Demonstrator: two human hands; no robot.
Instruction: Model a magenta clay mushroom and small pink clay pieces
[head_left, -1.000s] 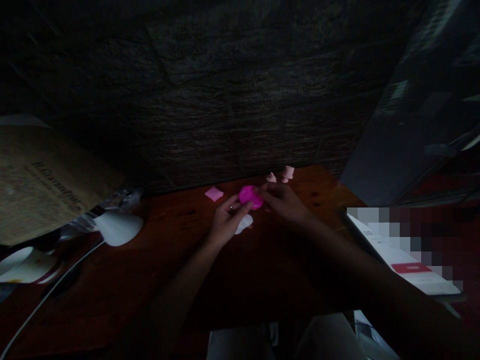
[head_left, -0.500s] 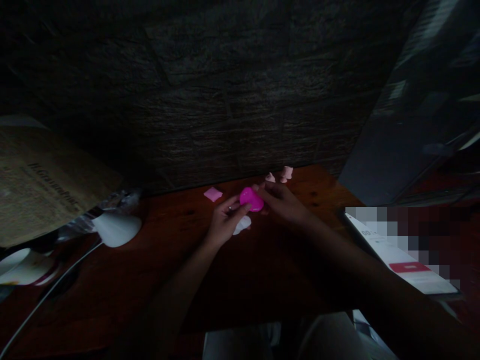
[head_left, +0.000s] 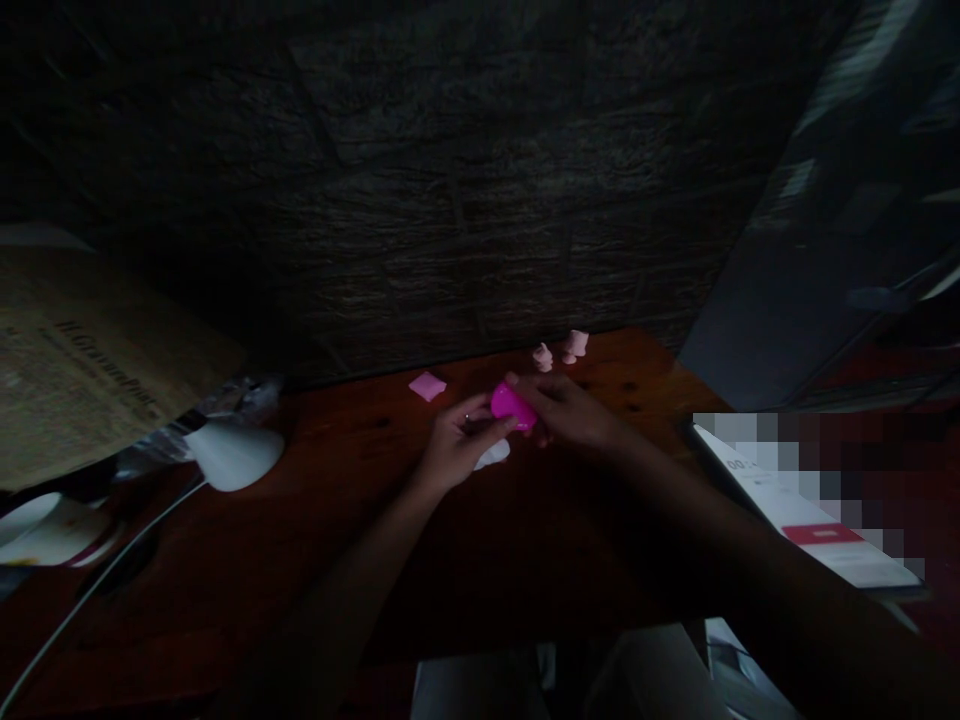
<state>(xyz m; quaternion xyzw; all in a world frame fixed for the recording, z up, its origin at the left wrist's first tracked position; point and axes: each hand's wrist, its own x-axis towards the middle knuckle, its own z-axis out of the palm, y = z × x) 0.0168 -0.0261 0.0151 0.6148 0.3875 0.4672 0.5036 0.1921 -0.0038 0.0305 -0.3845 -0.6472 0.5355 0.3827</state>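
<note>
A bright magenta, smooth rounded piece (head_left: 513, 407) is between my two hands, above the wooden table; its exact kind I cannot make out. My left hand (head_left: 457, 445), with a ring on one finger, grips its near left side, thumb on top. On the far right side, the fingers of my right hand (head_left: 566, 408) are closed on the same piece. A white lump (head_left: 493, 455) shows just under my left hand; whether it is held or lies on the table I cannot tell. Beyond are a pink cushion-shaped piece (head_left: 427, 386), a small pale pink swirled piece (head_left: 542, 357) and a pale pink lamp-shaped piece (head_left: 576, 345).
A dark brick wall (head_left: 465, 200) rises behind the wooden table (head_left: 352, 430). At left are a brown paper bag (head_left: 90, 370), a white cone-shaped object (head_left: 238, 455) with a cable, and a white cup (head_left: 45, 530). A lit screen (head_left: 817, 535) lies at right.
Both hands and the magenta piece have shifted slightly right and nearer. The piece is tilted differently, and the small pale pieces behind show more fully.
</note>
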